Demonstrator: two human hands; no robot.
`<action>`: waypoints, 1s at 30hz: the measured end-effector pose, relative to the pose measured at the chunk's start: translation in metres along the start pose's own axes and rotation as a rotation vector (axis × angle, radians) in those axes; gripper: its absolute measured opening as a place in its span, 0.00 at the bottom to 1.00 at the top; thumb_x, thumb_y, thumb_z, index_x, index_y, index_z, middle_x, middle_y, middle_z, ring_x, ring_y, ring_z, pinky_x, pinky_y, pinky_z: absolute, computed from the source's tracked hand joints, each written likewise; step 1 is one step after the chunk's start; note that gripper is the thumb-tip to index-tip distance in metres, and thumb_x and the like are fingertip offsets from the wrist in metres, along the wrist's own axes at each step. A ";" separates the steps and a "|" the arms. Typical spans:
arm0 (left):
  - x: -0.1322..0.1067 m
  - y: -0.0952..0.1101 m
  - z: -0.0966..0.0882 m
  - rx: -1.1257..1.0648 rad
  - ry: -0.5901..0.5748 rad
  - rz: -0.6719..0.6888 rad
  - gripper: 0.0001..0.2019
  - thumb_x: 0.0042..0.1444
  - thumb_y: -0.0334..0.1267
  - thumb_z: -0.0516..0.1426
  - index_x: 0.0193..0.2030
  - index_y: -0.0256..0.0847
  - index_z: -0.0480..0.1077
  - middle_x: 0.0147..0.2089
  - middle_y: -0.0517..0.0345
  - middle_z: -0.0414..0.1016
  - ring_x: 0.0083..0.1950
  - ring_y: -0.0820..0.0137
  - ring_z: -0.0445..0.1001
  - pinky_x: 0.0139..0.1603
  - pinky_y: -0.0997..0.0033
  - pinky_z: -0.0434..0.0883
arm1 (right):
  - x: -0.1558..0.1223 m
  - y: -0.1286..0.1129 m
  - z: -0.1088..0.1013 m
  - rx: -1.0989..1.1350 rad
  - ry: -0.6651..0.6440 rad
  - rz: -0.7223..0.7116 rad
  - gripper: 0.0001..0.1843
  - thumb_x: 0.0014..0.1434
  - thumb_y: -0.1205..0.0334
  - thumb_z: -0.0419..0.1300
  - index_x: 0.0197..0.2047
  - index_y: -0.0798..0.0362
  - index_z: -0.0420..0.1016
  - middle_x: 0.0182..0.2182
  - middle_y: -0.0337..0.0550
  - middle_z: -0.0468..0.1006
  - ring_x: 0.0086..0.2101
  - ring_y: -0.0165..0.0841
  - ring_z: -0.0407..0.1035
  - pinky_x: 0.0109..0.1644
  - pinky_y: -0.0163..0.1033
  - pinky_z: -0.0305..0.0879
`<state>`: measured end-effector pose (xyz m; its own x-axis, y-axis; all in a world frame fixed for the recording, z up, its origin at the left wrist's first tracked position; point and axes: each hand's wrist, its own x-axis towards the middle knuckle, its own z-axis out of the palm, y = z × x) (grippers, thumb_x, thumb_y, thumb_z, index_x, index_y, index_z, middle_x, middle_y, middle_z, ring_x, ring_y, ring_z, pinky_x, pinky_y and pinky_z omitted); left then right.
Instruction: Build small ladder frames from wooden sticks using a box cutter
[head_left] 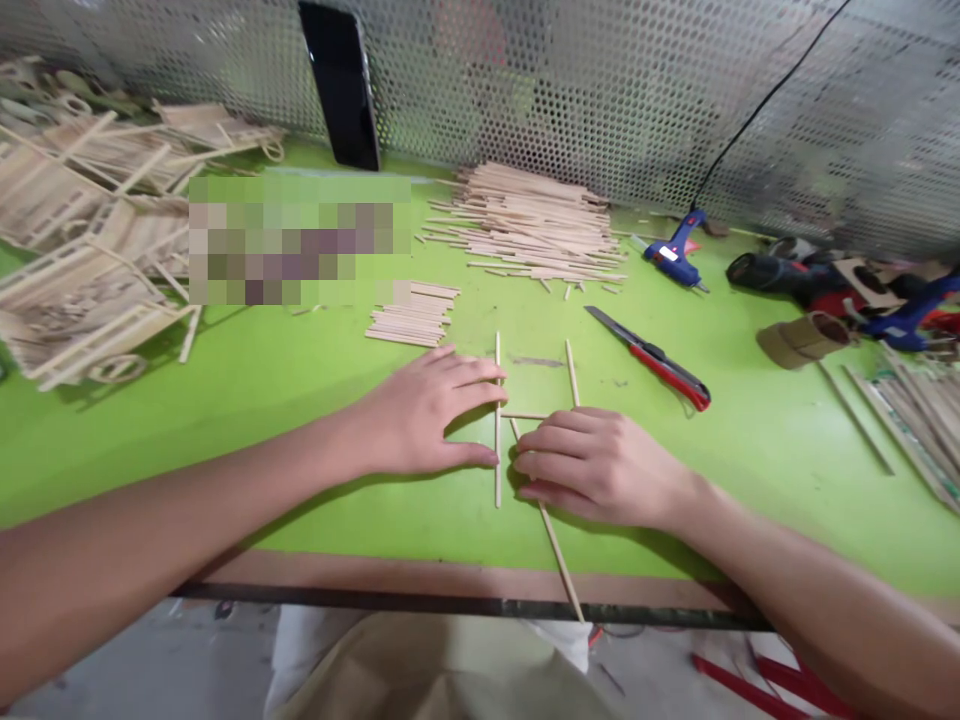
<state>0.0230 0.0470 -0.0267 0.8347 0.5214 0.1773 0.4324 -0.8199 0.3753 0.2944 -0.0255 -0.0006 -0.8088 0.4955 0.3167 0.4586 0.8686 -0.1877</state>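
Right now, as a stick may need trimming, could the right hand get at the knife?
Probably yes. The knife lies just beyond and to the right of the right hand, with only bare table between them; the hand would first have to lift off the sticks it rests on.

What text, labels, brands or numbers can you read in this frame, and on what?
Nothing legible anywhere in the frame.
Pixelated patch on the green table: blurred out, unreadable.
Blue glue gun: small white label, too small to read.
Phone leaning on the perforated panel: screen dark, shows nothing.
Red-handled knife: no marking visible.
Wooden sticks: bare, no print.
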 end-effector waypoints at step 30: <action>0.002 0.004 0.002 -0.006 -0.042 -0.016 0.27 0.72 0.59 0.60 0.67 0.41 0.76 0.70 0.42 0.77 0.71 0.50 0.76 0.80 0.33 0.61 | 0.001 -0.011 -0.003 0.058 -0.115 -0.046 0.14 0.70 0.69 0.54 0.48 0.52 0.81 0.43 0.43 0.86 0.41 0.38 0.73 0.48 0.46 0.67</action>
<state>0.0274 0.0444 -0.0268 0.8413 0.5240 0.1327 0.4442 -0.8100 0.3828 0.2894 -0.0344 0.0042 -0.8667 0.4485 0.2182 0.4008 0.8867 -0.2305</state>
